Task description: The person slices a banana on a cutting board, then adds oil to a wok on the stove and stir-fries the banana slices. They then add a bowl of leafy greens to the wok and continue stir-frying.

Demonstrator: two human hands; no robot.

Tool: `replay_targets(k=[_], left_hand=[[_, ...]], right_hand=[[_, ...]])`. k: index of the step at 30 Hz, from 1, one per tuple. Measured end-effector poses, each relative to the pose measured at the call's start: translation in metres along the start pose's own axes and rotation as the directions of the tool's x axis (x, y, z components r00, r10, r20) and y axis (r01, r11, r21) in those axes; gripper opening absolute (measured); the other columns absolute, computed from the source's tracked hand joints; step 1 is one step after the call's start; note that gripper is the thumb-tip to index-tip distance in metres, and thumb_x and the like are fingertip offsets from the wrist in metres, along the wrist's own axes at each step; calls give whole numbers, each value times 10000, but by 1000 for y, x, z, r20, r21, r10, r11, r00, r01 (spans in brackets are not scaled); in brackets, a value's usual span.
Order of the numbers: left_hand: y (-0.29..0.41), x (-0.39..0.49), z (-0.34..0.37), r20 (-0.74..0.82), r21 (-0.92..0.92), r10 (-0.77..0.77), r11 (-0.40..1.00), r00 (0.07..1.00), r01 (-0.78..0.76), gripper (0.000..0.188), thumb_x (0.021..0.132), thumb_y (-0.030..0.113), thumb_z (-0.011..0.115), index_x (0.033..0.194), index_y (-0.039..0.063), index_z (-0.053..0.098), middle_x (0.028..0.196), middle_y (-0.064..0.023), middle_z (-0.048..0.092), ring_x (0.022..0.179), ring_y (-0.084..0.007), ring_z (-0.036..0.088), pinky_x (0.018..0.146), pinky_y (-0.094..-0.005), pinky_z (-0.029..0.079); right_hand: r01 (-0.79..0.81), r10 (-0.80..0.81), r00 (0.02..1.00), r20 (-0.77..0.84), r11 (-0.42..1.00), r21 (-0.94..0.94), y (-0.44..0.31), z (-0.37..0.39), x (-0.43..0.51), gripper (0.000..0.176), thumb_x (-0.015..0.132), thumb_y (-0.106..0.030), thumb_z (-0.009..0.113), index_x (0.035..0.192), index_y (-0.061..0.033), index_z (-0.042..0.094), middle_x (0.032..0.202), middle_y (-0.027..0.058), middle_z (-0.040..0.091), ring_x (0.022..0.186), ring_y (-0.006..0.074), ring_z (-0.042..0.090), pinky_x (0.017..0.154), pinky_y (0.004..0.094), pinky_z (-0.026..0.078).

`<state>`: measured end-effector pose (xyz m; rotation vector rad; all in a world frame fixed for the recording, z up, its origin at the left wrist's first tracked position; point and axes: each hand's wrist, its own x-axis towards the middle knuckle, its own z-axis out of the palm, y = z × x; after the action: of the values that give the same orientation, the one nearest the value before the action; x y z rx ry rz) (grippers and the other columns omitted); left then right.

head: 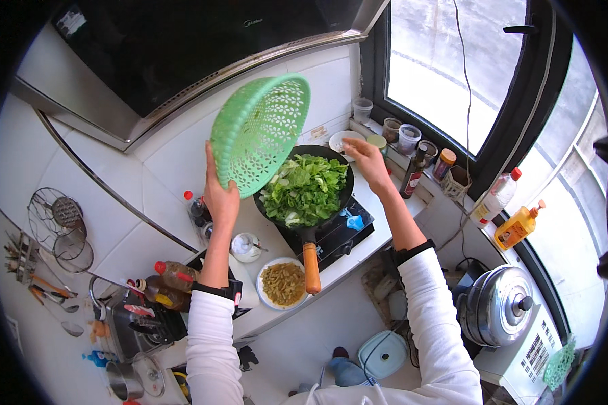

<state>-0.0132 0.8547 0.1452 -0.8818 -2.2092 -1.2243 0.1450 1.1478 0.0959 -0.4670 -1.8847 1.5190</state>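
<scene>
My left hand (222, 197) grips the rim of a green plastic colander (263, 131), tilted on its side above the pan's left edge. Its visible inside holds only small bits. Chopped leafy greens (306, 190) are heaped in a dark frying pan (351, 182) with a wooden handle (311, 268) pointing toward me. The pan rests on a black cooktop (365, 215). My right hand (367, 159) hovers beyond the pan's right rim, near a white plate (340, 136). Its fingers are loosely bent and slightly apart, with nothing visible in them.
A plate of cooked food (282, 283) and a white jar (245, 247) stand left of the pan handle. Bottles (413, 174) and jars (409, 137) line the windowsill. The range hood (182, 61) overhangs the back. A metal pot (501, 304) sits at right.
</scene>
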Motion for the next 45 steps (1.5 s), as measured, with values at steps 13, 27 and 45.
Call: replay_targets(k=[13, 27, 45], left_hand=[[-14, -39, -54, 432, -653, -641, 263, 634, 710, 517, 806, -12, 576, 1309, 52, 473, 1142, -122, 628, 961, -252, 677, 709, -396, 611], [45, -212, -328, 375, -842, -658, 54, 653, 537, 544, 833, 89, 663, 1342, 36, 478, 1231, -93, 616, 1035, -228, 663, 789, -401, 626], [-232, -498, -746, -399, -892, -889, 433, 224, 130, 878, 856, 328, 751, 1517, 134, 207, 1357, -199, 445, 1008, -328, 656, 818, -412, 598]], right_hand=[[216, -214, 976, 27, 972, -92, -36, 74, -21, 499, 900, -147, 711, 1357, -22, 553, 1303, 201, 594, 1141, 277, 633, 867, 342, 573], [577, -600, 800, 19, 778, 249, -207, 196, -222, 473, 976, -88, 545, 1413, 55, 432, 1410, 178, 517, 1240, 241, 543, 1042, 369, 431], [-17, -229, 481, 846, 962, 271, -244, 843, -555, 392, 876, 43, 567, 1256, -48, 602, 1174, 149, 597, 759, 143, 649, 559, 290, 588]])
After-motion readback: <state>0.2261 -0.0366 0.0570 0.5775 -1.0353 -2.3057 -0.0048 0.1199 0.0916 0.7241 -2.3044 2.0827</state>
